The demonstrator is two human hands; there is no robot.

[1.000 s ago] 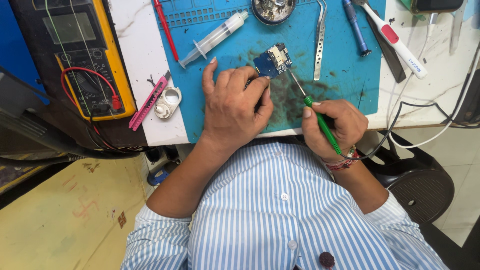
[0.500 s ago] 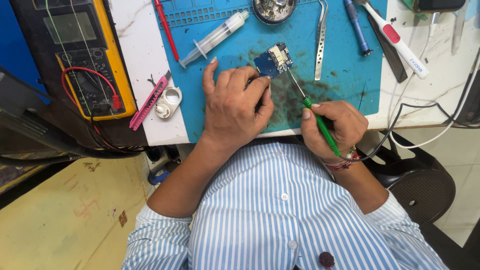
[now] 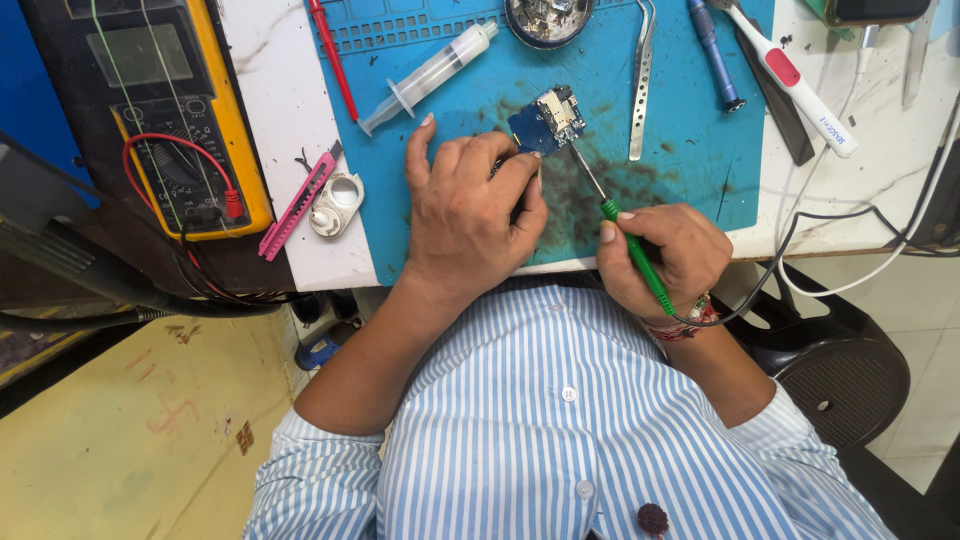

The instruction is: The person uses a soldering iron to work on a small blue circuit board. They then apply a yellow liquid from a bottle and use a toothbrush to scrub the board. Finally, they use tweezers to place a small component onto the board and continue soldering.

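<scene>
head view, looking down over a striped shirt at a blue work mat (image 3: 690, 150) on a white marble-patterned bench. the left hand (image 3: 470, 205) lies curled, fingertips pinching the near edge of a small blue circuit board (image 3: 545, 120) flat on the mat. the right hand (image 3: 665, 255) is closed around a green-handled probe (image 3: 620, 235), its thin metal tip touching the board's right side. the board looks light, stiff and fragile, likely best held by its bare edges, away from the tiny parts on top. beyond the board lie a clear syringe (image 3: 430, 75), steel tweezers (image 3: 640, 80), a blue pen-like tool (image 3: 715, 55) and a white stick-shaped tool with a red patch (image 3: 795, 85). at far left sits a yellow-cased multimeter (image 3: 175, 110) with a grey screen and red lead, beside it a pink flat tool (image 3: 297, 205). any small printed labels are too small to make out.
</scene>
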